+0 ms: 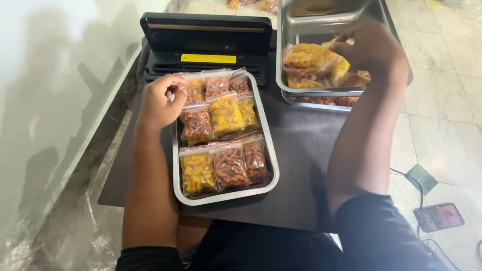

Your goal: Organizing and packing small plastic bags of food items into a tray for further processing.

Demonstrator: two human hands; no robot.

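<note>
Your left hand (159, 100) pinches a packet (193, 89) at the near tray's (226, 194) back corner, lining up the rows. Your right hand (369, 47) closes on a loose packet (307, 59) in the far tray (288, 30), beside the sealer (206, 42).

Sealed snack bag (193, 88), clear plastic, orange-brown contents, lying flat at the near tray's top-left corner. Second snack bag (307, 56), yellow-orange contents, atop the far tray's heap.

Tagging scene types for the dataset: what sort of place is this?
Likely a small home-style snack packing station: a black sealing machine, steel trays of bagged snacks, a low dark table on a tiled floor.
</note>
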